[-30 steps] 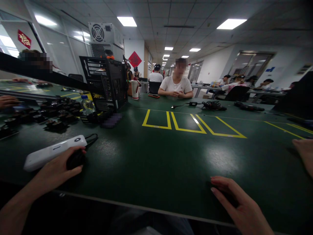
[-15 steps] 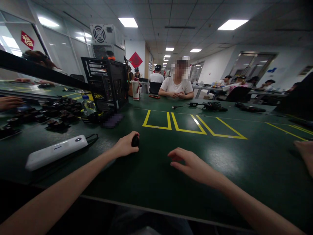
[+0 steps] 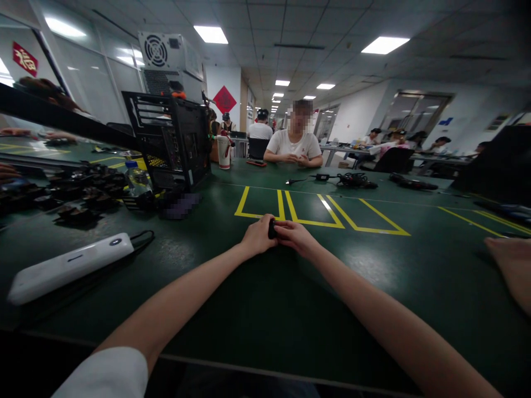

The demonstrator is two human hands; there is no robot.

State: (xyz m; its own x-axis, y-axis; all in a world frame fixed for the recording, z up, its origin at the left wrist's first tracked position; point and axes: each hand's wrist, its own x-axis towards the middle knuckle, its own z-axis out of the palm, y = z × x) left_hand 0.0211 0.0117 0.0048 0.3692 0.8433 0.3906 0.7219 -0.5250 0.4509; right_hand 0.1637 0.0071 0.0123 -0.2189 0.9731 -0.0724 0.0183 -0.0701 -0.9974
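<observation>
A small black object (image 3: 272, 229), its kind too dark and small to make out, is between my two hands near the middle of the green table (image 3: 286, 309). My left hand (image 3: 258, 236) is closed around it from the left. From the other side, my right hand (image 3: 296, 237) has its fingers pressed together on the object's right edge. Both hands are low over the tabletop, just short of the yellow tape outlines (image 3: 290, 221). Most of the object is hidden by my fingers.
A long white device (image 3: 74, 265) with a black cord lies at the left. Behind it are black parts (image 3: 87, 188), a bottle (image 3: 136, 179) and a black computer case (image 3: 174, 143). A paper cup (image 3: 224, 152) and cables (image 3: 352, 179) stand further back. Another person's hand (image 3: 508, 265) is at the right.
My left hand has carried the black object rightward to my right hand. The right hand's fingers, apart before, have closed onto it. The view has shifted slightly to the right.
</observation>
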